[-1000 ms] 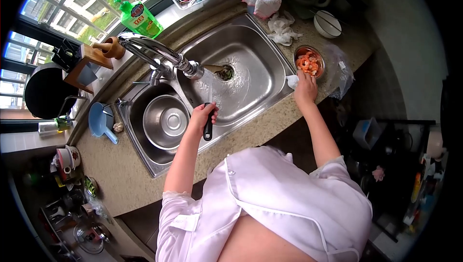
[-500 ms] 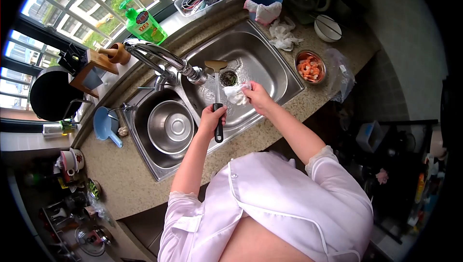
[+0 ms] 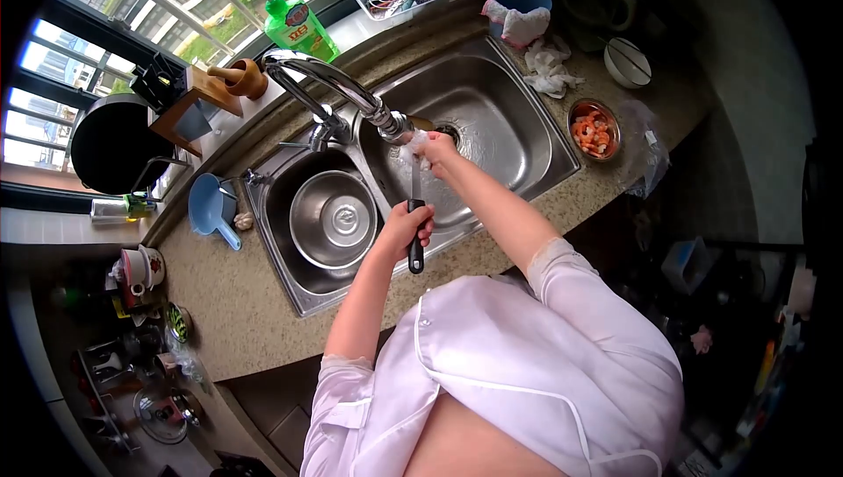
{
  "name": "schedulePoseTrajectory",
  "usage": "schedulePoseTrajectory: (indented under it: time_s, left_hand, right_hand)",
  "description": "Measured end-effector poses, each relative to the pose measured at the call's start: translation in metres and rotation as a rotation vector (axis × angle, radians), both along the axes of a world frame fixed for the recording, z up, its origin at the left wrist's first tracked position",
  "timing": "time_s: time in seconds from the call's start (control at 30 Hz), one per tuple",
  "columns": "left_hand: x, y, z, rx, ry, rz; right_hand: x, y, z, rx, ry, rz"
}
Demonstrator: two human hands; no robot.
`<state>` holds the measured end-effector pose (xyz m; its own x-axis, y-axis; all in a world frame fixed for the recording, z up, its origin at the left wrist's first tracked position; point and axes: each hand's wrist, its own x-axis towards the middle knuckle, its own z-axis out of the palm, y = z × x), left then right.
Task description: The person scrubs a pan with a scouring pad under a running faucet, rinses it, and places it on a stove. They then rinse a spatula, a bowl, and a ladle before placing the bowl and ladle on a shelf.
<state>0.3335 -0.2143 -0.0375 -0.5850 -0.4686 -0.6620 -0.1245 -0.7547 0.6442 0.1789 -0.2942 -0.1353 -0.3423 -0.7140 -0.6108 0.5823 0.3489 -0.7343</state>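
Leaning in at the counter (image 3: 228,301), this person has the left hand (image 3: 406,227) wrapped tight round the black handle of a spatula (image 3: 415,192). The shaft points up under the faucet (image 3: 334,91) spout, so the runoff drops straight into the right basin (image 3: 505,117). The right hand (image 3: 442,152) is closed on a wet white wad (image 3: 420,145), paper towel or cloth, hard to say, pressed to the blade end right in the stream. Gripping low on the handle leaves the top free for the wad. A steel bowl (image 3: 334,218) sits in the left basin (image 3: 272,205), and a bowl of shrimp (image 3: 594,130) is well apart on the counter.
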Motion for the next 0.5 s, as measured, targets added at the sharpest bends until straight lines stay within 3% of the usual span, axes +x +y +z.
schedulePoseTrajectory:
  time_s: [0.07,0.13,0.2,0.23,0.3,0.5]
  left_hand:
    - [0.001,-0.006,-0.004,0.003,0.01,0.02]
    - [0.005,-0.013,-0.008,0.012,0.01,0.041]
    - [0.008,-0.026,-0.011,0.031,0.027,0.095]
    - [0.012,-0.032,-0.018,0.041,0.033,0.071]
    - [0.008,-0.031,-0.013,0.046,0.022,0.039]
    - [-0.007,-0.023,-0.003,0.052,0.034,-0.018]
  right_hand:
    - [0.009,0.012,0.016,-0.126,0.069,0.116]
    - [0.018,0.029,0.022,-0.087,0.119,0.253]
    - [0.025,0.051,0.043,-0.103,0.122,0.598]
    - [0.022,0.054,0.045,-0.1,0.128,0.596]
    - [0.019,0.057,0.045,-0.077,-0.168,0.586]
    - [0.013,0.028,0.028,-0.005,-0.126,0.179]
